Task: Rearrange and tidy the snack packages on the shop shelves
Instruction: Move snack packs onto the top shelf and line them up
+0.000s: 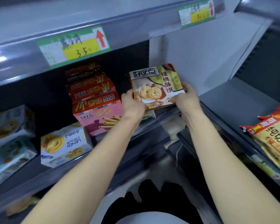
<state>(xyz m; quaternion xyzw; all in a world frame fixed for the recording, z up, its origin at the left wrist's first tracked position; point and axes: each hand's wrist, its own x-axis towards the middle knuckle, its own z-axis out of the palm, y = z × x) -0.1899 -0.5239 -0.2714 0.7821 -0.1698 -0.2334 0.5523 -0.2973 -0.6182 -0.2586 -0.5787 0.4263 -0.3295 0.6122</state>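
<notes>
Shelf (113, 143) has a stack of red and pink boxes (95, 101), with a Landy box (65, 146) lying in front of it, print upside down, and some blue boxes (11, 135) far left. A bag (273, 139) lies on the next shelf over to the right. The cookie pack (155, 84) sits just right of the stack, tilted back, face toward me. Left grip (132, 104) is wrapped round its lower left edge and right grip (187, 96) pinches the lower right corner. Both arms are stretched forward.

A shop: metal shelves (23, 52) hold snack boxes (94, 101) at nine o'clock, handwritten price labels (74, 46) at eleven and one.
</notes>
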